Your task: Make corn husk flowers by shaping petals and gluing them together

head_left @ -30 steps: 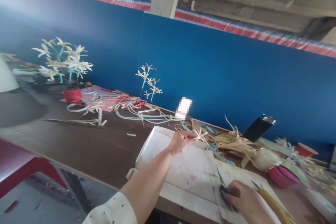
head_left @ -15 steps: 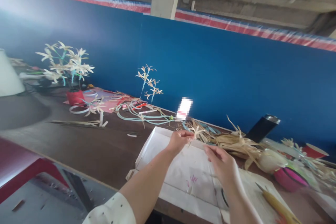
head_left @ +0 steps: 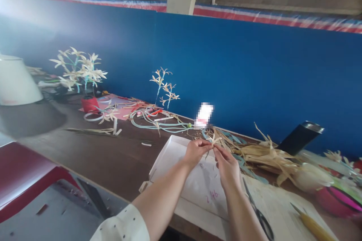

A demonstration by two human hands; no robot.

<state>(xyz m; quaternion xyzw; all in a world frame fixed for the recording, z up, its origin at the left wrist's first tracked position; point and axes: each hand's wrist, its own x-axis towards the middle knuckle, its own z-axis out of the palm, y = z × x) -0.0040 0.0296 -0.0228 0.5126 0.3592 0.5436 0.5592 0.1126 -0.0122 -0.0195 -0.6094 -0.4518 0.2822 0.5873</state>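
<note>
**Both hands meet on the straw flower**

Right hand (head_left: 227, 165) has left the scissors (head_left: 258, 211) and come up across the white tray (head_left: 169, 147) to join the left hand (head_left: 195, 150). A second ago it rested low on the scissors' handles at the near edge of the table (head_left: 113, 158). Half a second ago it was open and halfway up. Now its thumb and forefinger are pinched on the straw flower (head_left: 214, 141), right against the left fingertips, which are closed on the same small piece.

The flower is held in the air just above the far rim of the tray, its pale petals sticking up between the two pinches. How firmly either hand presses cannot be told.

The scissors lie free on the paper at the near edge, just right of the right forearm. A yellow-handled tool (head_left: 311, 224) lies further right, towards the near right corner.

With cutting tools down and both hands on the flower, the work in hand looks like fingertip shaping rather than cutting.

Behind the hands, a heap of dried husk (head_left: 263, 154) runs along the far edge, with a black flask (head_left: 299, 141) leaning at its right end.
</note>
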